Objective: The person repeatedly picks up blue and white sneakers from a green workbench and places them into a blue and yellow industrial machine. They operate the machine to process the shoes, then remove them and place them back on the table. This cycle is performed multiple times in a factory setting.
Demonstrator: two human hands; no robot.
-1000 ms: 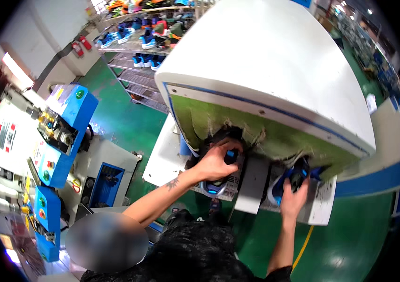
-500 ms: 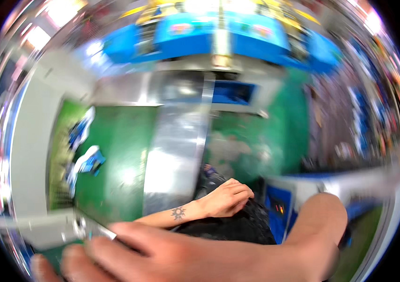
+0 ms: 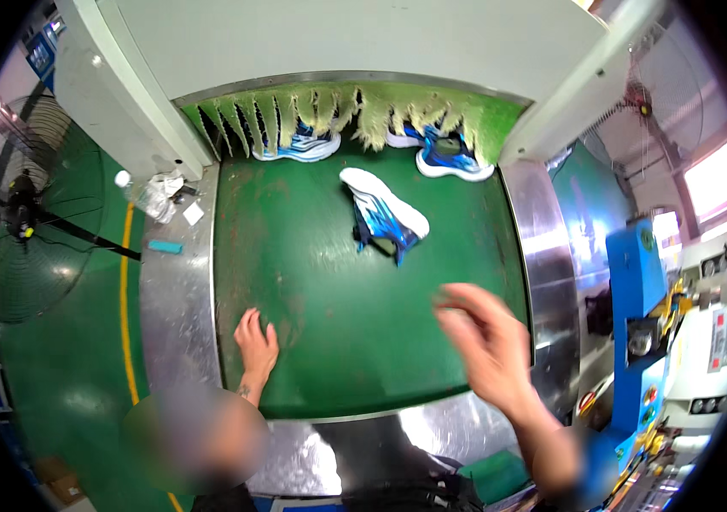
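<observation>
A green conveyor belt (image 3: pixel 295 256) fills the middle of the view. On it a blue and white sports shoe (image 3: pixel 380 213) lies on its side, the white sole facing up and right. My right hand (image 3: pixel 491 350) hovers over the belt's near right part, fingers stretched and apart, slightly blurred, holding nothing. Near the belt's left edge is my left hand (image 3: pixel 257 341), empty, its thumb apart from loosely bent fingers. At the far end, a shoe (image 3: pixel 299 145) on the left and another shoe (image 3: pixel 453 160) on the right stand partly under a frayed green curtain (image 3: pixel 363 115). A third shoe there is mostly hidden.
A grey machine housing (image 3: pixel 363 38) stands above the curtain. Metal side ledges flank the belt; the left one bears a plastic bottle (image 3: pixel 154 200) and a small teal block (image 3: pixel 165 247). A fan (image 3: pixel 26 205) stands at left, blue machinery (image 3: pixel 636 282) at right.
The view has swung from the blue machines to the belt and curtain. My right hand, earlier stretched leftward across the lower view, is now over the belt; my left hand is at its left side.
</observation>
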